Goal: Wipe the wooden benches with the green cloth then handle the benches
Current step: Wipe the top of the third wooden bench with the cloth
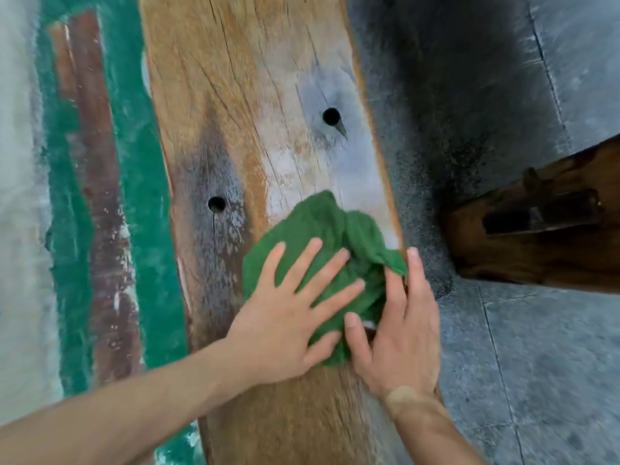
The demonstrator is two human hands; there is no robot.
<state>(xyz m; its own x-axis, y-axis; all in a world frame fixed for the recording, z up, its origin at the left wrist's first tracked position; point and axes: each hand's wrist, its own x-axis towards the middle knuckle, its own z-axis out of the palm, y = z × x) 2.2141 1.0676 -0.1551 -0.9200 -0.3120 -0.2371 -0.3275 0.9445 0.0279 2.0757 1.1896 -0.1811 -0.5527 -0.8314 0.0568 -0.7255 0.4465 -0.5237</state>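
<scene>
Green cloth (330,243), crumpled, lies lower centre of the frame on the wooden bench (255,105), near its right edge. Left hand (288,310) presses flat on the cloth, fingers spread. Right hand (399,327) rests at the bench edge, fingers straight, thumb touching the cloth. Bench top shows two round holes (331,116). Second dark bench (543,226) sits at right on the grey floor (553,364).

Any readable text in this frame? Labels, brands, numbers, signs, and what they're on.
None. No words, numbers or labels show on the wooden bench, the green cloth, the second bench, the green painted strip or the grey floor. The frame is motion-blurred, but nothing resembling print appears.
</scene>
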